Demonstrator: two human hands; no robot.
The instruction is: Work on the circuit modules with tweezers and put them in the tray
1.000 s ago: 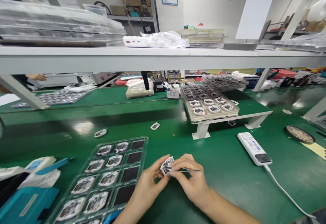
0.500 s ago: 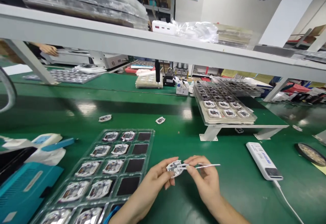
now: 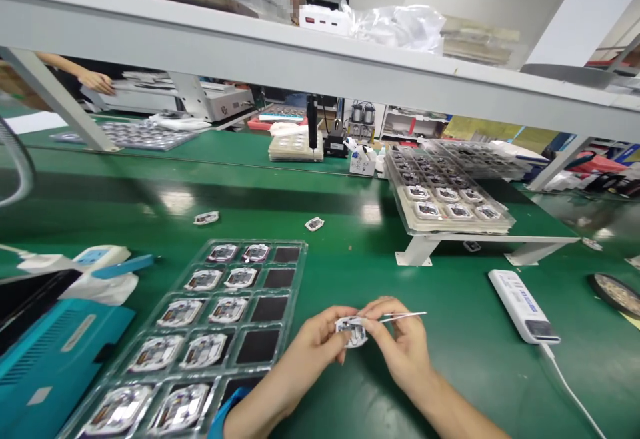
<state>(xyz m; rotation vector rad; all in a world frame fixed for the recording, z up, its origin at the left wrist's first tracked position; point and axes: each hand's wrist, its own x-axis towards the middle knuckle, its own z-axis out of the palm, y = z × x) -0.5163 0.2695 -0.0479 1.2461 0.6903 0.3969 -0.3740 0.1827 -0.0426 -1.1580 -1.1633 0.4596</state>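
White module (image 3: 351, 330), now turned flatter, sits pinched in the left hand (image 3: 313, 340), the right hand (image 3: 400, 339) gripping tweezers (image 3: 406, 316) beside it.

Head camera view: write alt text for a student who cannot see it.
The left hand and right hand hold a small white module over a green workbench, the right also gripping tweezers. Beside them lies a clear plastic tray of similar modules.

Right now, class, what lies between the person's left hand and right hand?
In the head view, a small white-framed electronic module, pinched by the left hand and right hand.
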